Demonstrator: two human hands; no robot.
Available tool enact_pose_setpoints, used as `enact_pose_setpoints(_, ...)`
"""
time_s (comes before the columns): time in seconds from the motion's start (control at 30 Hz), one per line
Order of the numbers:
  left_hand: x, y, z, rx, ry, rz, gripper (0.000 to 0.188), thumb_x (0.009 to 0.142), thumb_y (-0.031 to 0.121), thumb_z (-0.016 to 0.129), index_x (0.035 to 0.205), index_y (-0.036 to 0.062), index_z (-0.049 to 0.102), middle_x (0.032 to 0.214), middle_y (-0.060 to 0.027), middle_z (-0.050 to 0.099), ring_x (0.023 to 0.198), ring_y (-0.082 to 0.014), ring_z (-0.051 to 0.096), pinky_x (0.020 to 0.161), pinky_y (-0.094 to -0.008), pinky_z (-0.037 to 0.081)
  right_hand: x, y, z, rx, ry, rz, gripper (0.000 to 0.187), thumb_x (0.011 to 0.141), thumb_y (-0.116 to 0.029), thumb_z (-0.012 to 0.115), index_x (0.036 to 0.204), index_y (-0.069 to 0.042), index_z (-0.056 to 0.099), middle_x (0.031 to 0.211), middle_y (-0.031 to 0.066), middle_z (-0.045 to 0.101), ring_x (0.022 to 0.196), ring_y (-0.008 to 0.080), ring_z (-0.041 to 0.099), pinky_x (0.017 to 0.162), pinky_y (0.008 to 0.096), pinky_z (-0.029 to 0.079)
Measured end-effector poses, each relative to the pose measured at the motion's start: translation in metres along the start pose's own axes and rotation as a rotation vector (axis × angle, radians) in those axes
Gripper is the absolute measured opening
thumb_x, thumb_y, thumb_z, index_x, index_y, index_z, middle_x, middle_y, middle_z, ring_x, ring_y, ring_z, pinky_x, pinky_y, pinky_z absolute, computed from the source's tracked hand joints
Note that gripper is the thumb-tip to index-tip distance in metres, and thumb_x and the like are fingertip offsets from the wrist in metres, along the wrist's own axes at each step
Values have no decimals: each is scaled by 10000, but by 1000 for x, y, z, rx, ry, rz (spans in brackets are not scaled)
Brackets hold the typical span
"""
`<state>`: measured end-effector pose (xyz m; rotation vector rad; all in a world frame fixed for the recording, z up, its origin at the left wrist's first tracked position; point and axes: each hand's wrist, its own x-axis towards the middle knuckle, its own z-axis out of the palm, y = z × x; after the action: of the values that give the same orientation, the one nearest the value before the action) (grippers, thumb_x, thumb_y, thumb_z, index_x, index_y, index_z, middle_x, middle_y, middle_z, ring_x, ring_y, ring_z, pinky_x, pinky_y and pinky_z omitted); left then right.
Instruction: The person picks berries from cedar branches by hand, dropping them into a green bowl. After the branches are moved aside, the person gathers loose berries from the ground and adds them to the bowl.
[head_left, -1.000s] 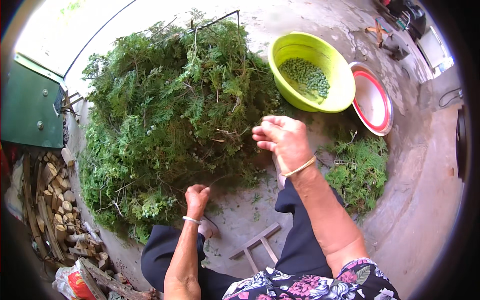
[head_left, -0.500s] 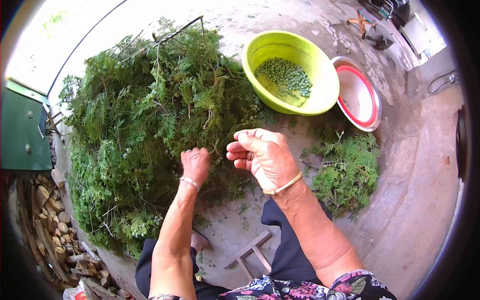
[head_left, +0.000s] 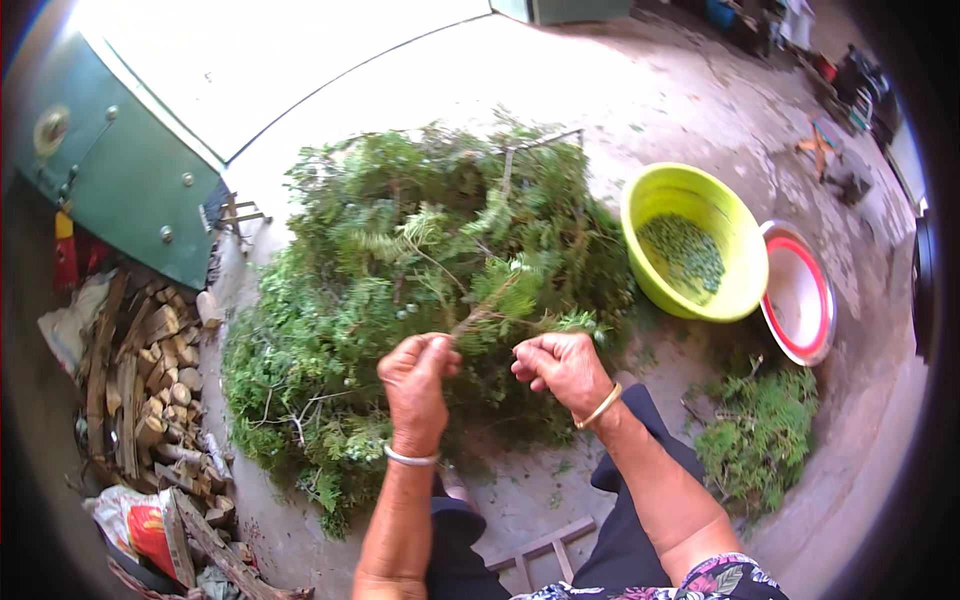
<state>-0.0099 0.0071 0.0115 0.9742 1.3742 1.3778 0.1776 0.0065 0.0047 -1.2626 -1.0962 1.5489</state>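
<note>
My left hand (head_left: 416, 388), with a white bangle at the wrist, pinches the stem end of an evergreen branch (head_left: 487, 307). The branch points away over a big heap of leafy evergreen cuttings (head_left: 320, 350), which bears small pale green cones. Just to the right, my right hand (head_left: 566, 372), below a gold bangle, has its fingertips pressed together; what they hold, if anything, is too small to tell. Beyond it on the right, a lime-green basin (head_left: 743, 290) holds many small green cones (head_left: 683, 250).
A white, red-rimmed basin (head_left: 800, 290) leans beside the green one. Below it lies a smaller pile of green sprigs (head_left: 757, 445). Split firewood (head_left: 165, 380) is stacked at left under a green metal door (head_left: 135, 170). A wooden frame (head_left: 545, 550) lies between my legs.
The view has shifted, so the heap and basins appear farther right and lower. My left hand has come up out of the foliage with a branch; my right hand has lowered toward it.
</note>
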Motion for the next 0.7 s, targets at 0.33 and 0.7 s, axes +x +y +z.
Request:
enact_pose_setpoints(0.33, -32, -5, 17, -171, -196, -202, 166, 857, -32, 566, 1003, -48, 645, 808, -71, 665, 690, -108, 623, 629, -228, 521, 13, 7, 28, 383, 113, 2, 169, 768, -10, 707, 898, 6, 599, 830, 58, 656, 747, 97, 627, 657, 222, 505)
enact_pose_setpoints(0.7, -15, 12, 5, -189, -247, -225, 319, 808, 90, 683, 1080, -65, 620, 968, -65, 647, 879, -114, 580, 778, -249, 467, 9, 11, 43, 274, -53, -205, 108, 785, 71, 645, 826, -13, 592, 795, 9, 632, 759, 73, 584, 718, 236, 507)
